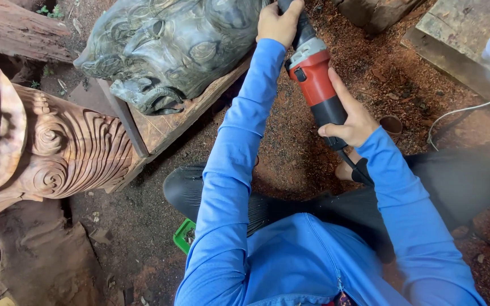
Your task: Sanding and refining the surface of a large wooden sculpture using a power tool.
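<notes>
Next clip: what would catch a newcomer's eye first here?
The red-and-black handheld power grinder at top centre, held by both hands: left hand near its head, right hand on the rear body. Left of it lies a dark grey carved sculpture on a wooden board; a reddish carved wood scroll piece sits at far left.

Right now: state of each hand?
Left hand: closed around the front of the red and black power tool, by the dark carved head.
Right hand: closed around the tool's rear body.

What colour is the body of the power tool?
The power tool body is red, with grey and black parts; head view.
</notes>
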